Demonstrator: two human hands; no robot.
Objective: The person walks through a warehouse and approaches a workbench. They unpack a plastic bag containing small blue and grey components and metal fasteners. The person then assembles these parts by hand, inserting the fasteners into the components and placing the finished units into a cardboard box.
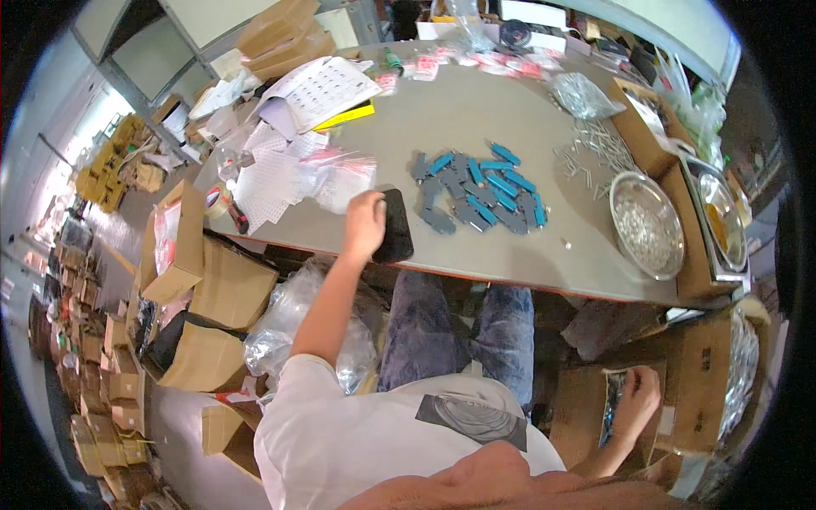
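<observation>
My left hand (365,223) is at the table's front edge, its fingers closed along the left side of a black phone (396,228) lying flat. Farther in, a loose pile of blue and dark grey plastic parts (480,189) is spread on the table. At lower right, my right hand (639,398) is down beside the table, at an opened cardboard box (578,416). Its fingers are curled at the opening, where dark and blue pieces (610,412) show. Whatever those fingers hold is hidden.
A steel bowl of small white pieces (648,225) stands on the right, with scattered metal pins (595,153) behind it. Clear plastic bags (344,180) and paper sheets (327,93) cover the left side. A cardboard box (174,242) stands past the table's left end.
</observation>
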